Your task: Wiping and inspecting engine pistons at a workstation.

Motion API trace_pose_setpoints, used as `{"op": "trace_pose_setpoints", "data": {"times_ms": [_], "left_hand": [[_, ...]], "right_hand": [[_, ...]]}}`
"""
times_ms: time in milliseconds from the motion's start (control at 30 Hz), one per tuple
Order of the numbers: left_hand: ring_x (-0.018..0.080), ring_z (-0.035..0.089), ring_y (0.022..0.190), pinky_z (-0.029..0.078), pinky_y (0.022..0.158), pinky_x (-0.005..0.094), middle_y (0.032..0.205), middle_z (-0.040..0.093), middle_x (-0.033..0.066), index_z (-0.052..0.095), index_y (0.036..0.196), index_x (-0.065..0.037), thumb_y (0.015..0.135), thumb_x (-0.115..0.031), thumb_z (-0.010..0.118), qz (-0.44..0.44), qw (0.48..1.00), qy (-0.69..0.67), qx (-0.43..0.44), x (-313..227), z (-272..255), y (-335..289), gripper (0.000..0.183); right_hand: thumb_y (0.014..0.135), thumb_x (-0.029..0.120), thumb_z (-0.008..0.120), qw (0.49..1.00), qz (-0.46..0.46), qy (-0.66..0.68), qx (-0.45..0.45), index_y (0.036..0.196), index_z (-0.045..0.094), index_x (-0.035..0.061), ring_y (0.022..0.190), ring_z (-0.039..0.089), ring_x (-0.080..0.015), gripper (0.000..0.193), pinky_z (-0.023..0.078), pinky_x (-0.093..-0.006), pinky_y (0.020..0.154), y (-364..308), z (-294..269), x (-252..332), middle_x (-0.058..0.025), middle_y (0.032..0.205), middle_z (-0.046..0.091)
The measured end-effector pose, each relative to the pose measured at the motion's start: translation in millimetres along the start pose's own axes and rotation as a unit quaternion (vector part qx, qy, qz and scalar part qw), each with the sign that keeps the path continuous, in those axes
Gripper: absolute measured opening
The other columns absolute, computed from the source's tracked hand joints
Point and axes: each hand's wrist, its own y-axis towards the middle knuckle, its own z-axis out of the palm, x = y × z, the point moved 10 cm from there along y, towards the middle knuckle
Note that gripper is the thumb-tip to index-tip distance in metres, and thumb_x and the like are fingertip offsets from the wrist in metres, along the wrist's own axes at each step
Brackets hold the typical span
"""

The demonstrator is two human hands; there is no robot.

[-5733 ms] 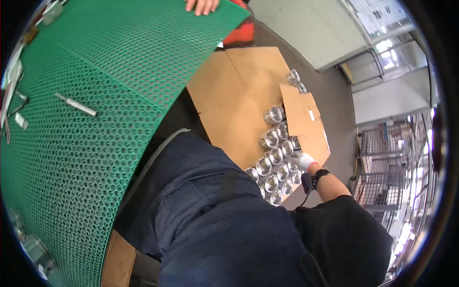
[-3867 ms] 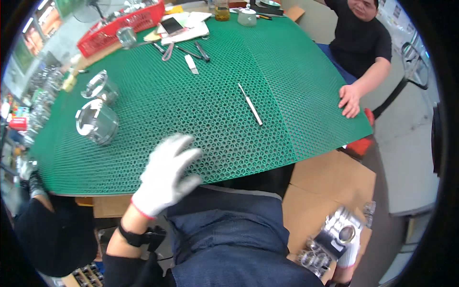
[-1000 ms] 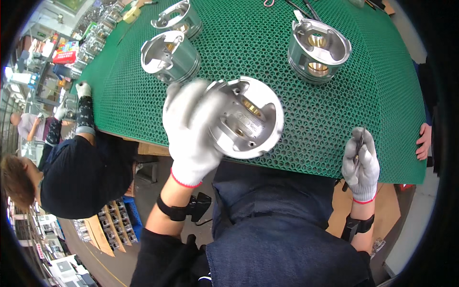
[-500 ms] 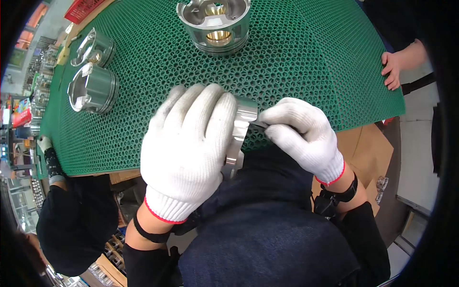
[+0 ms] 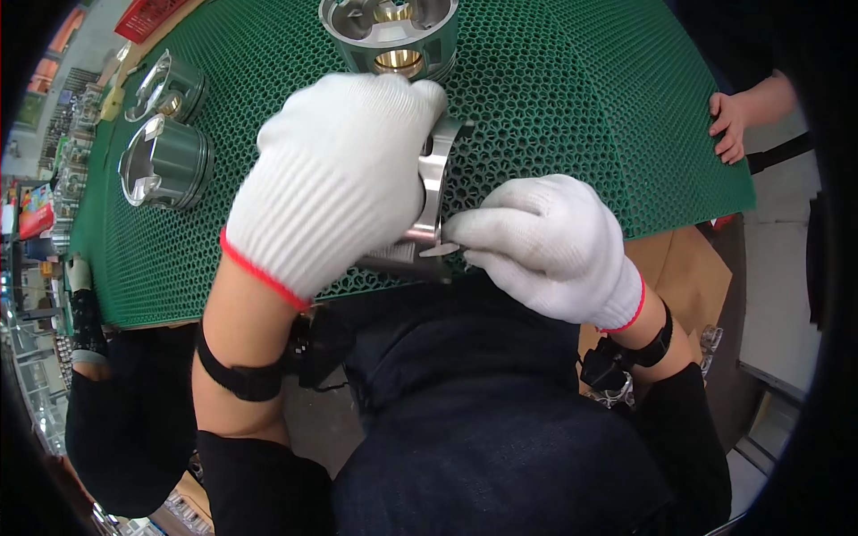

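Near the front edge of the green mat [image 5: 536, 116], my left hand [image 5: 335, 170] in a white knit glove is closed over a metal piston [image 5: 433, 188]. The piston is tipped on its side, and much of it is hidden under that hand. My gloved right hand [image 5: 559, 250] pinches a small flat metal blade [image 5: 438, 251], whose exposed end meets the piston's right rim. Whatever part of the blade lies inside the fingers cannot be seen. Just beyond my left hand stands another piston [image 5: 438, 55] with a brass-coloured ring in its bore.
Two more pistons [image 5: 183, 161] lie on the mat at left. A red basket [image 5: 143, 18] is at the far left corner. Another person's bare hand [image 5: 733, 129] rests at the mat's right edge; a co-worker's gloved hand [image 5: 80, 275] is at left. Cardboard [image 5: 679, 268] lies below, right.
My left hand has turned over the piston and moved away from me. The blade has shifted nearer and left with my right hand, now at a lower part of the rim.
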Motion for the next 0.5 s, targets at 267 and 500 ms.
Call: {"op": "trace_pose_setpoints", "data": {"times_ms": [267,500], "left_hand": [[0.0334,0.067,0.078,0.055,0.068,0.0436,0.081,0.067,0.0140,0.068,0.093,-0.010,0.080,-0.021,0.061,0.015,1.000,-0.001,0.024,10.6,-2.3,24.1,0.018],[0.0308,0.065,0.080,0.053,0.069,0.0421,0.085,0.063,0.0125,0.062,0.090,-0.009,0.071,-0.013,0.063,0.028,0.988,-0.116,-0.097,7.9,-19.1,-21.0,0.020]], "right_hand": [[0.071,0.015,0.066,0.977,-0.055,-0.154,0.134,0.088,0.061,0.0140,0.056,0.055,-0.0201,0.018,0.044,-0.0346,0.048,6.6,10.6,6.3,-0.0015,0.067,0.049],[0.076,0.023,0.066,0.943,0.003,-0.157,0.293,0.078,0.065,0.0140,0.053,0.056,-0.0238,0.010,0.046,-0.0385,0.053,-25.6,28.4,1.5,-0.0057,0.062,0.055]]}}
